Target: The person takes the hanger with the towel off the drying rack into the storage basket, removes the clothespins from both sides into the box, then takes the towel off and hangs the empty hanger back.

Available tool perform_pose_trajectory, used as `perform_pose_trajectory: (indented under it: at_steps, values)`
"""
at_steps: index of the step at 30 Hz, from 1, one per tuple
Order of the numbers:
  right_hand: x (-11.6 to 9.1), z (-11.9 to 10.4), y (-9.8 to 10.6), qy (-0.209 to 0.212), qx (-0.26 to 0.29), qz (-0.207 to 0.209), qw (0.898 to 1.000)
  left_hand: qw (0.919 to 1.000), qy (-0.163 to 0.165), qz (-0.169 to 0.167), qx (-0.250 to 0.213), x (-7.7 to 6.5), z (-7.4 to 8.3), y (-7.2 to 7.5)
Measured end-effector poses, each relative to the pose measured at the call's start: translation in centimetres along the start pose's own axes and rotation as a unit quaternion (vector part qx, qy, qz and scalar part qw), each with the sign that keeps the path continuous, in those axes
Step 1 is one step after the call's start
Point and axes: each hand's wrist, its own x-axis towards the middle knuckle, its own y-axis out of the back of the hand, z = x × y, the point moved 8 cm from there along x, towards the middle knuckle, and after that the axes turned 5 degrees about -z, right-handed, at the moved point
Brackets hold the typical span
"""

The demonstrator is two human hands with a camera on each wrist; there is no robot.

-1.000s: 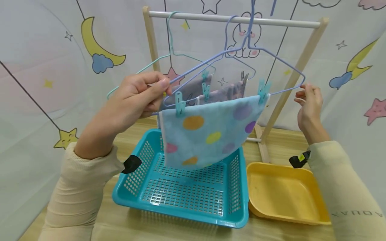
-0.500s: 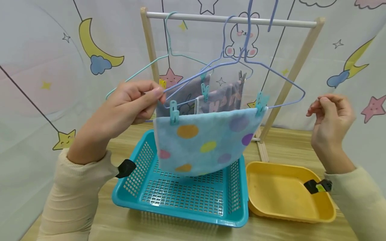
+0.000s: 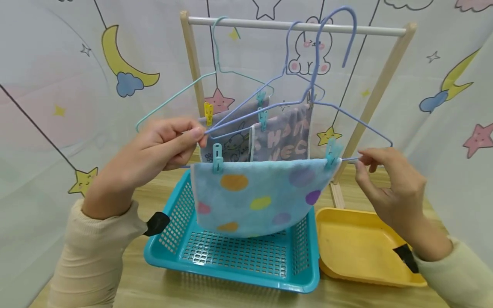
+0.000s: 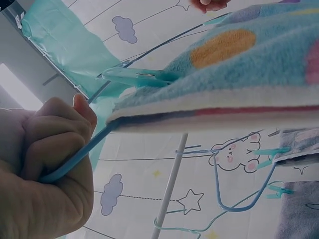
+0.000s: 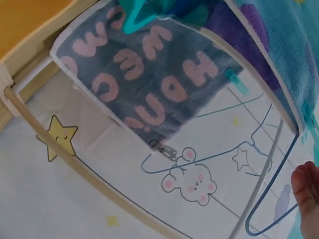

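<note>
A blue clothes hanger (image 3: pixel 265 112) is held up in front of the rack, its hook free of the rail. My left hand (image 3: pixel 161 143) grips its left end, fingers curled round the wire, as the left wrist view also shows. A light blue towel (image 3: pixel 254 205) with coloured dots drapes over the lower bar. Two teal clothespins, the left clothespin (image 3: pixel 217 158) and the right clothespin (image 3: pixel 333 155), sit at its upper corners. My right hand (image 3: pixel 398 188) is at the bar's right end, thumb and forefinger apart around the wire; whether they touch it is unclear.
Behind stands a wooden rack with a white rail (image 3: pixel 246 22). A green hanger (image 3: pixel 181 94) and another blue hanger (image 3: pixel 289 47) hang there with grey cloths (image 3: pixel 283 137) clipped on. Below are a teal basket (image 3: pixel 231 273) and a yellow tray (image 3: pixel 358 244).
The hanger and towel have come down, bringing the hook into view. My right hand left the hanger's right corner, swung out right, then came back in at the lower bar.
</note>
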Motion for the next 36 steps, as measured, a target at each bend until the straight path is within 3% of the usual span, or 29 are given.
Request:
perform_pose_trajectory:
  at_steps: [5,13,16,26,28,36]
  values:
    - [-0.1,0.1,-2.1,-0.033,-0.008,-0.129,0.991,0.9997,-0.013,-0.019,-0.006,-0.2,-0.3,0.0]
    - [-1.2,0.9,-4.2,-0.112,0.011,-0.261,0.959,0.9992,-0.020,-0.032,-0.011,-0.6,-1.7,0.3]
    - [-1.5,1.0,-4.8,-0.139,0.027,-0.289,0.947,0.9992,-0.017,-0.033,-0.018,-0.9,-2.5,0.4]
    - [-2.0,1.2,-6.0,-0.204,0.098,-0.315,0.922,0.9977,-0.008,-0.052,-0.044,-1.1,-4.6,0.8]
    - [-2.0,1.0,-6.2,-0.200,0.104,-0.310,0.924,0.9979,0.001,-0.050,-0.042,-1.1,-5.0,1.0]
    - [-1.2,-0.8,-5.8,-0.109,0.132,-0.223,0.960,0.9939,-0.015,-0.061,-0.090,-0.7,-6.5,1.4]
